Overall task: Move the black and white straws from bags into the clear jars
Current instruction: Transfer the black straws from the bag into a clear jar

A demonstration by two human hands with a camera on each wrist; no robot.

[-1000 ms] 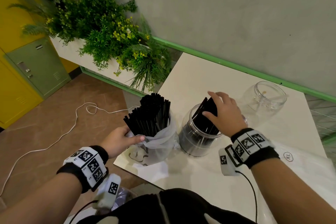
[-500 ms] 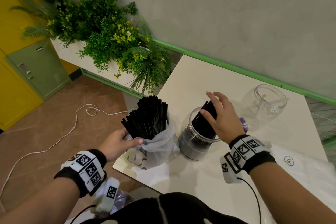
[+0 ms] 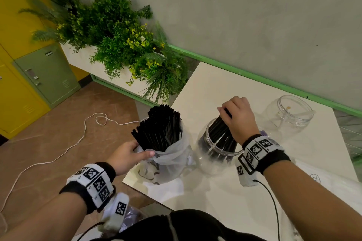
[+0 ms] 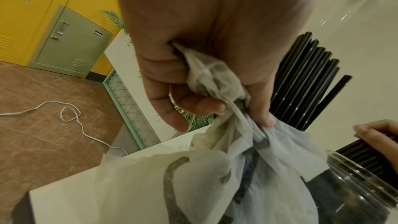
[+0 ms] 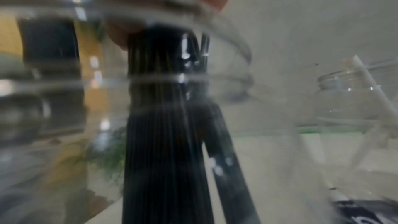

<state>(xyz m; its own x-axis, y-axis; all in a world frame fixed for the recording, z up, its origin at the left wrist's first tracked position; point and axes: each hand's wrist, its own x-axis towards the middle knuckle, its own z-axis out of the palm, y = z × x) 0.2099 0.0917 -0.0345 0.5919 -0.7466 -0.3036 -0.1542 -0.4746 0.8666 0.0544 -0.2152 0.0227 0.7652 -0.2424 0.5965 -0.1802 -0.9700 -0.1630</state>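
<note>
bag (image 3: 168, 154): thin, translucent whitish plastic film, crinkled and matt
black straws (image 3: 158, 129): smooth plastic, slightly glossy, thin highlights along them
jar with straws (image 3: 213, 160): clear, glossy, ridged neck
far jar (image 3: 290, 117): the same clear, shiny look
table (image 3: 215, 88): smooth cream top, faint sheen
lockers (image 3: 47, 76): painted metal, satin
floor (image 3: 58, 127): brown tile, mottled
wall (image 3: 254, 15): grey, matt, plaster-like

Bag (image 3: 168, 160) of straws (image 3: 158, 129) left of jar (image 3: 213, 154); second jar (image 3: 290, 115) far right, on table (image 3: 215, 88).
</note>
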